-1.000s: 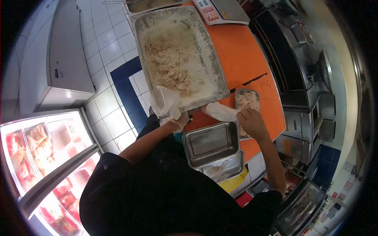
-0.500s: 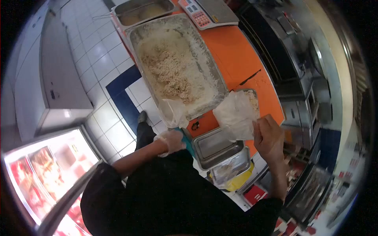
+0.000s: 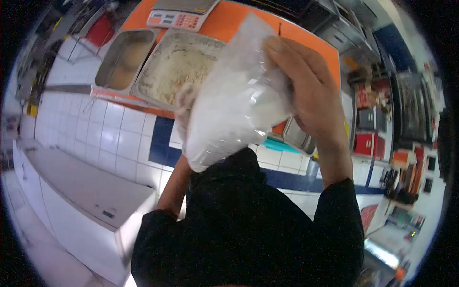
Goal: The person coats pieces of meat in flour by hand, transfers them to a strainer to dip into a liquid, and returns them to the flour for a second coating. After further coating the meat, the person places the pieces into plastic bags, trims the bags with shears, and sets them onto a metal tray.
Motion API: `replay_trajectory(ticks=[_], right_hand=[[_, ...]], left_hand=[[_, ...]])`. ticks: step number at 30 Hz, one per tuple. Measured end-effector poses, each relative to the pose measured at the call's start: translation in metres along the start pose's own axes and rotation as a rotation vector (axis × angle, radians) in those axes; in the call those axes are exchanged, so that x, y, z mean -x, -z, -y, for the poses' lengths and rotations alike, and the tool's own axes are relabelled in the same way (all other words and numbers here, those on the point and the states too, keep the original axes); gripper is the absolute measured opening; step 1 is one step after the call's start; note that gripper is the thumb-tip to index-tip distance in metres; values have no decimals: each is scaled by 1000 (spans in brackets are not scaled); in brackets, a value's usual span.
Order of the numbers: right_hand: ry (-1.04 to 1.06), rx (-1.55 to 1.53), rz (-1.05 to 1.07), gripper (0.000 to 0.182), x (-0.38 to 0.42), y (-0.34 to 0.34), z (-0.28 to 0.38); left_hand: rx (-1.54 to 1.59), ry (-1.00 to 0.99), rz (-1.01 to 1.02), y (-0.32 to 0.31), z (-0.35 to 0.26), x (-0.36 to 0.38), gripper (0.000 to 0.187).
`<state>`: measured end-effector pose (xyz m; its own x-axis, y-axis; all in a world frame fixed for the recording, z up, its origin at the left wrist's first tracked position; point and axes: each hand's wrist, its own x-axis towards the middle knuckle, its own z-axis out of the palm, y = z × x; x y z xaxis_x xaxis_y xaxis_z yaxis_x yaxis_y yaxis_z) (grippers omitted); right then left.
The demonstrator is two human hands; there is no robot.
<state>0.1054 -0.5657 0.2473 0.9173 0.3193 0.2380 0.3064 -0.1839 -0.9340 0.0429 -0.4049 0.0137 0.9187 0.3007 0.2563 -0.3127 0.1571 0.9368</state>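
A clear plastic bag of white powder [image 3: 234, 103] is held up close in front of my chest, tilted. My bare right hand [image 3: 308, 79] grips its upper right side, thumb and fingertips pressed into the plastic. At the bag's left edge is my left hand [image 3: 184, 103] in a thin clear glove, its fingers against the bag and partly hidden behind it. Beyond the bag, a large metal tray [image 3: 143, 79] holds pale flour [image 3: 174, 60] with crumbly clumps; the bag covers its right part.
A smaller metal pan [image 3: 107, 71] with cloudy liquid stands left of the tray. Behind them a digital scale [image 3: 174, 19] sits on the orange table [image 3: 229, 19]. A steel container [image 3: 299, 134] is at the table's near right. A white chest cabinet [image 3: 86, 191] stands at lower left.
The bag has come up and closer, in front of my chest. My left hand has moved from beside my body to the bag's left edge. The whole view has turned.
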Motion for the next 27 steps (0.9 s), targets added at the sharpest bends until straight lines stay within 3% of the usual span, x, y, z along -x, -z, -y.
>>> replay_trajectory(ticks=[2, 6, 8, 10, 11, 12, 14, 15, 18, 22, 24, 25, 27], right_hand=[[-207, -56, 76, 42, -13, -4, -5], [-185, 20, 151, 44, -52, 11, -47], [-416, 111, 246, 42, -68, 21, -70], [-478, 96, 258, 40, -79, 28, -126], [-538, 89, 285, 39, -81, 30, -154], [-547, 79, 277, 39, -82, 31, -174], [-712, 72, 305, 37, -79, 35, -203], [-719, 71, 292, 37, -76, 38, -217], [-728, 33, 202, 37, -64, 37, -233], [-762, 69, 15, 36, -56, 27, -238], [-784, 42, -58, 36, -48, 10, -246], [-751, 55, -154, 35, -46, 0, -251], [-738, 61, -250, 34, -36, -20, -250]], left_hand=[[-249, 16, 50, 25, 12, 5, 63], [-448, 83, 159, 85, 46, -2, 64], [-455, 98, 191, 113, 80, -11, 65], [-643, 41, 273, 141, 111, -17, 65], [-1161, -510, 415, 112, 49, -41, 63], [-1161, -507, 431, 95, 29, -48, 63], [-204, 169, 218, 75, 3, -59, 63], [-390, 282, 204, 72, -10, -71, 62], [-661, 179, 304, 62, -19, -100, 59], [-724, 63, 390, 70, -1, -128, 62], [-738, -102, 471, 81, 5, -140, 64], [-735, -101, 486, 85, 6, -147, 64], [-887, 181, 500, 94, -7, -155, 67]])
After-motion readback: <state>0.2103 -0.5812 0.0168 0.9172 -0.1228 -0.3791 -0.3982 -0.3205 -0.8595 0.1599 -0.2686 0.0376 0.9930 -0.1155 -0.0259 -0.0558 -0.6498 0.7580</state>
